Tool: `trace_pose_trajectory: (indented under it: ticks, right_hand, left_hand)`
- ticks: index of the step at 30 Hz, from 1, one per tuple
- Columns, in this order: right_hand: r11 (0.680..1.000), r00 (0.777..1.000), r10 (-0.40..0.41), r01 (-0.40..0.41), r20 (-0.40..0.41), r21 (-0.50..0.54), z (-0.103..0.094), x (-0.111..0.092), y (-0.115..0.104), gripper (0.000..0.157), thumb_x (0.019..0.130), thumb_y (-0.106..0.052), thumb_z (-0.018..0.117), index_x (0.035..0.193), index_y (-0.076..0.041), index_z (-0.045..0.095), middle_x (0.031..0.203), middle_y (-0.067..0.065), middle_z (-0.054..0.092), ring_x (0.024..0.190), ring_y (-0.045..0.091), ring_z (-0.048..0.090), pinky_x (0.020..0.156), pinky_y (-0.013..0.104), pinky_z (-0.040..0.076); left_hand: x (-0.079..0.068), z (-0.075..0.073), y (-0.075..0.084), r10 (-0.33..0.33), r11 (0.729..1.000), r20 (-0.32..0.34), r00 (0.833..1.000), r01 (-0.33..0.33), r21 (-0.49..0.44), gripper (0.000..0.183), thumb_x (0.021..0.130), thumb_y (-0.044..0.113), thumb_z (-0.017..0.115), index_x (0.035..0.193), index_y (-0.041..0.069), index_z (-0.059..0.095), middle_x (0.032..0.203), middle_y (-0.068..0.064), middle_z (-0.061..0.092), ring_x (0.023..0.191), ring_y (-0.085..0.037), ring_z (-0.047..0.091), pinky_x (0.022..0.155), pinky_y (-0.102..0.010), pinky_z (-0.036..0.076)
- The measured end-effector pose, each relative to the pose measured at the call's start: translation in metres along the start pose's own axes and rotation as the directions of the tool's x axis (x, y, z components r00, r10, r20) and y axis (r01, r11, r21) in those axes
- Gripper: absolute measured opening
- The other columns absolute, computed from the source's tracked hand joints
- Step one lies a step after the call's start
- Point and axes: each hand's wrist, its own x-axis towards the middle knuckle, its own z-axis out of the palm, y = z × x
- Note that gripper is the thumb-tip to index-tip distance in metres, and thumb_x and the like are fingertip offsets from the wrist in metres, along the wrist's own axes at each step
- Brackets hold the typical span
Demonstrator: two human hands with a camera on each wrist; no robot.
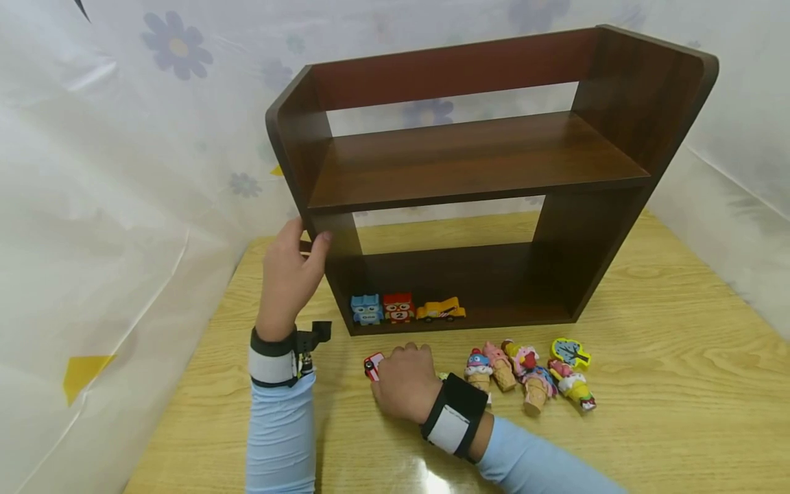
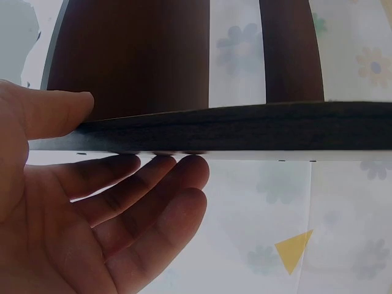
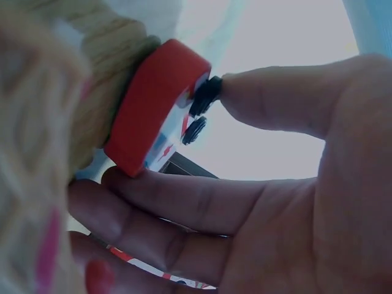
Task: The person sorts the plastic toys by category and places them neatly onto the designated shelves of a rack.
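Observation:
My left hand (image 1: 289, 278) holds the left side panel of a dark brown wooden shelf (image 1: 475, 154). In the left wrist view the thumb lies on one face of the panel (image 2: 245, 130), and the fingertips touch the other. On the table before the shelf, my right hand (image 1: 407, 384) pinches a small red toy car (image 3: 160, 101) with black wheels between thumb and fingers. A blue owl block (image 1: 367, 310), a red owl block (image 1: 398, 308) and a yellow toy truck (image 1: 441, 310) stand in a row at the left of the bottom shelf.
Several ice cream cone toys (image 1: 535, 392) lie to the right of my right hand, close together. Beside them is a yellow-edged tree toy (image 1: 570, 352). The wooden table (image 1: 673, 384) ends at a white flowered sheet (image 1: 154, 137) behind and at the sides.

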Motion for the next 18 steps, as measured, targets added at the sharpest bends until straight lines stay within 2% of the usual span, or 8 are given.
trace_pose_trajectory:
  ticks: [3, 8, 18]
  right_hand:
    - [1.000, 1.000, -0.001, 0.001, 0.002, 0.025, 0.0011, 0.0012, 0.0004, 0.038, 0.090, -0.044, 0.062, 0.082, -0.009, 0.073, 0.079, 0.007, 0.066, 0.075, 0.023, 0.058, 0.069, 0.043, 0.049]
    - [0.998, 1.000, -0.001, 0.002, -0.014, 0.061, 0.0018, 0.0010, 0.0006, 0.038, 0.088, -0.045, 0.066, 0.095, -0.007, 0.071, 0.081, 0.006, 0.067, 0.076, 0.023, 0.060, 0.067, 0.041, 0.049]
    - [0.994, 0.994, -0.037, 0.048, -0.104, 0.100, 0.0069, -0.0003, 0.0004, 0.039, 0.082, -0.035, 0.076, 0.108, -0.009, 0.064, 0.093, 0.007, 0.074, 0.080, 0.026, 0.067, 0.064, 0.041, 0.052]
  left_hand:
    - [0.0001, 0.0003, -0.0004, 0.001, 1.000, -0.001, 1.000, -0.001, 0.000, 0.039, 0.099, 0.028, 0.057, 0.130, 0.005, 0.058, 0.127, -0.015, 0.065, 0.097, -0.034, 0.069, 0.081, -0.049, 0.060]
    - [0.0006, 0.0005, -0.0004, 0.001, 1.000, -0.003, 1.000, -0.001, -0.001, 0.038, 0.099, 0.027, 0.057, 0.130, 0.005, 0.058, 0.127, -0.015, 0.065, 0.097, -0.035, 0.069, 0.080, -0.050, 0.060]
    - [0.0005, 0.0013, 0.0004, 0.015, 1.000, -0.015, 1.000, -0.015, 0.006, 0.039, 0.099, 0.029, 0.057, 0.129, 0.006, 0.059, 0.127, -0.015, 0.066, 0.098, -0.033, 0.068, 0.081, -0.048, 0.060]
